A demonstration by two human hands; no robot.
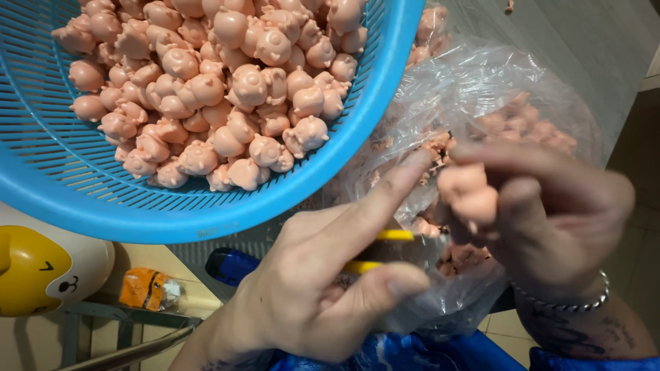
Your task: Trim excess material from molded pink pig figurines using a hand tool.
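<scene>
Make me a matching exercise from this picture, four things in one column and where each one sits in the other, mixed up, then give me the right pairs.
Things:
1. blue basket
2. clear plastic bag
3. yellow-handled tool
4. single pink figure

Places:
A. held in the left hand
B. pinched in the right hand
C. upper left, heaped with pink pig-like figures
D. behind both hands, partly filled with pink pieces

Pairs: 1-C, 2-D, 3-A, 4-B
</scene>
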